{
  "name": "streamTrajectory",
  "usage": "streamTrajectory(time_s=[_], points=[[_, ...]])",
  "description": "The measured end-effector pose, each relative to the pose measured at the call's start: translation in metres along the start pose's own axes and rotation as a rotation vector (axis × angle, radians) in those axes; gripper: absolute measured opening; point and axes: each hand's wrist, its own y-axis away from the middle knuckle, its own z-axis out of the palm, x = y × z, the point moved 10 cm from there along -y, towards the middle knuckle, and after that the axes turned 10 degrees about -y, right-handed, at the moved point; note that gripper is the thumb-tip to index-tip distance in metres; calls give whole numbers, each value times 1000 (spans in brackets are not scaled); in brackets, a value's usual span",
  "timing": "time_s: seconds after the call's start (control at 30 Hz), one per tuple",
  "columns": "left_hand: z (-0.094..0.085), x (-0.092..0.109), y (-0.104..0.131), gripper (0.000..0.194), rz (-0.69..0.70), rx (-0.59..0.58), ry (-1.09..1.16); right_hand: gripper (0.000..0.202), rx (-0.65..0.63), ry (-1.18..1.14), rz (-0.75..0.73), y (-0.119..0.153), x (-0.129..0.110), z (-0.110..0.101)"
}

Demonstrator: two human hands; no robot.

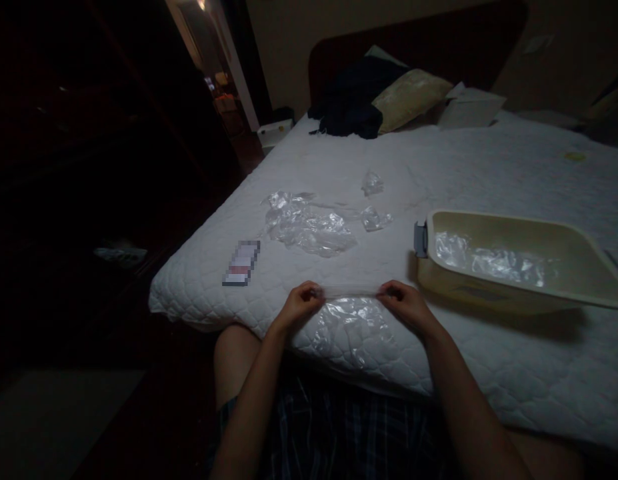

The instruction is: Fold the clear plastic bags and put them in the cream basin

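A clear plastic bag (353, 323) is stretched between my two hands over the front edge of the bed, its top edge drawn straight and its crinkled body hanging toward me. My left hand (305, 300) pinches the upper left corner. At the upper right corner, my right hand (399, 301) is closed in a pinch too. Beyond them lies a crumpled heap of clear plastic (311, 227), with two smaller crumpled pieces of plastic near it. Right of my right hand stands a cream plastic bin (489, 293) with a grey latch (420, 240); shiny clear plastic lies inside.
A phone-like object (241, 263), its face blurred, lies on the white quilted bed (199, 267) to the left. Toward the headboard (439, 47) are dark cloth (356, 93), a yellowish pillow (411, 97) and a pale box (473, 107). The floor at left is dark.
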Motion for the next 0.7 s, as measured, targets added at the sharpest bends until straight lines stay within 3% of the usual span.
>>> streamTrajectory(time_s=[0.2,0.37,0.6,0.7], points=[[0,16,1,12,160,-64,-132,14,47,-20,-111,3,-13,-4],[0,22,3,5,257,-53,-251,15,-18,63,-95,9,-19,-1],[5,36,16,25,363,-141,-546,18,-176,333,-324,25,-45,10],[5,36,21,27,392,-151,-684,20,-174,427,-372,31,-49,13]])
